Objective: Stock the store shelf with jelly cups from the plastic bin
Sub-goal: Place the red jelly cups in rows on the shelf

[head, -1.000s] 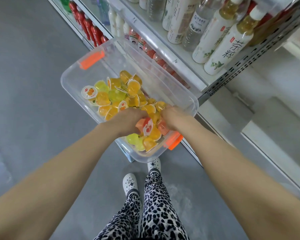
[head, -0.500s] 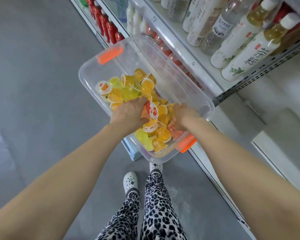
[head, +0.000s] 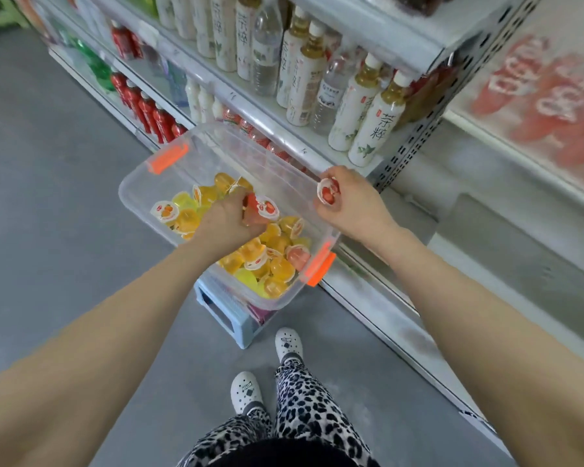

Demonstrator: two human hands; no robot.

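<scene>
Your left grip pinches a red jelly cup just above the pile in the plastic bin. Your right grip curls round another red cup at the bin's rim, near the drinks shelf. They look light, slick and squashy, so hold them by the stiffer rim, gently.

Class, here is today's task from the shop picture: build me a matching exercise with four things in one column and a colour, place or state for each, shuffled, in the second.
Things:
1 right hand
2 latch
3 stool
4 tea bottles

Descriptions:
A orange
B on the shelf
C holds a red cup
D under the bin

Pairs: 1-C, 2-A, 3-D, 4-B.
</scene>
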